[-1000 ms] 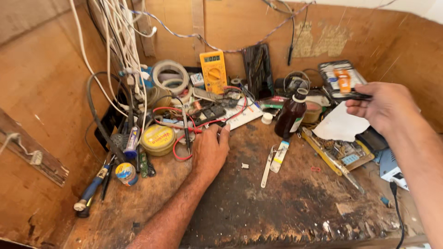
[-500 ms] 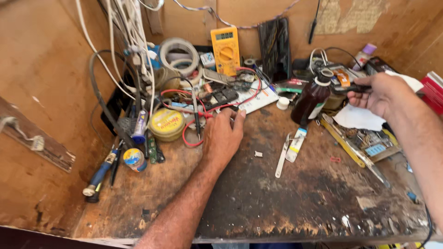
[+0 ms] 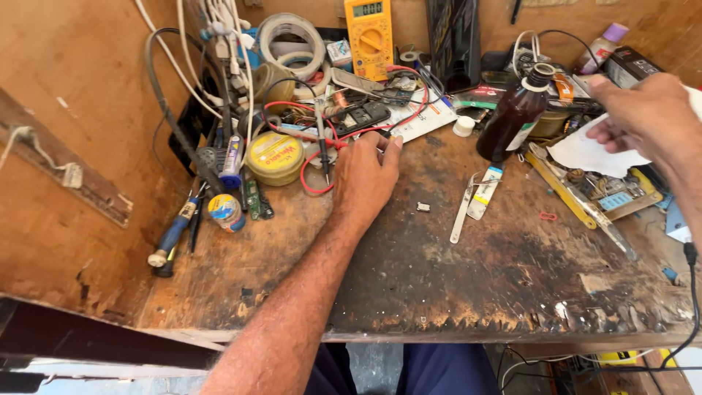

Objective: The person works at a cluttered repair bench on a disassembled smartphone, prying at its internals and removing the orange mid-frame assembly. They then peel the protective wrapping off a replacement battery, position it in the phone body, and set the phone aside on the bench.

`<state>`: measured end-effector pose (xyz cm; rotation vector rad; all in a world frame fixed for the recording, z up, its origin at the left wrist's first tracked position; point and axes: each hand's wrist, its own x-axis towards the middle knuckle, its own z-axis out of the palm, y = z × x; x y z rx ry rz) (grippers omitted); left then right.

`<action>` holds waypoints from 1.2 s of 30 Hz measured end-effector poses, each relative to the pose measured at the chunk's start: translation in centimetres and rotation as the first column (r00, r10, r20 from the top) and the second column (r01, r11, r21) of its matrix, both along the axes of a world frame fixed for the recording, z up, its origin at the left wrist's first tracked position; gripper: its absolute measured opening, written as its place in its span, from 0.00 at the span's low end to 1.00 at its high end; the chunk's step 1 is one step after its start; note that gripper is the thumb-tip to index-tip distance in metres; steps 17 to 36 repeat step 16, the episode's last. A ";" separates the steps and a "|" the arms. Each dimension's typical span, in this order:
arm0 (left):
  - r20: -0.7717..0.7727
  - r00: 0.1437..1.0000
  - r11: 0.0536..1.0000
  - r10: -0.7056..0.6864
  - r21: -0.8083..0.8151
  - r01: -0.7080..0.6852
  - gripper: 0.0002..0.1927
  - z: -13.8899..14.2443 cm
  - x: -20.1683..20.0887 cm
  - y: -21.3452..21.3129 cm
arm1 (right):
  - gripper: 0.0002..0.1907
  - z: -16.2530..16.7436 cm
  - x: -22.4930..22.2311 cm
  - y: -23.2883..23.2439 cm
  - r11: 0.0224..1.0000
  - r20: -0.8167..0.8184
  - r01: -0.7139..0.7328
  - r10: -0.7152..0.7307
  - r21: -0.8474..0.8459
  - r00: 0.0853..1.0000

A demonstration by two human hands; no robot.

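Left hand lay palm-down on the bench, fingers loosely curled, tips touching the red wire and white card at its 12 o'clock; whether it gripped anything, cannot tell. Phone board sat just beyond the fingertips. Yellow tin at 9 o'clock of the hand, close by. Multimeter further off at 12. Right hand at 3 o'clock, well apart, fingers bent, pinching white paper. Brown bottle stood between the hands. Tweezers lay at 4 o'clock of the left hand
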<state>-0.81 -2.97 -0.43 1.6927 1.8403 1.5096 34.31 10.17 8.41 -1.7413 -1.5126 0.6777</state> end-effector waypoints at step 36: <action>-0.415 0.905 0.920 0.089 0.382 0.085 0.29 2.7 -1.6 2.1 | 0.35 4.4 6.6 -1.2 0.912 -0.103 -0.406 0.409 0.047 0.907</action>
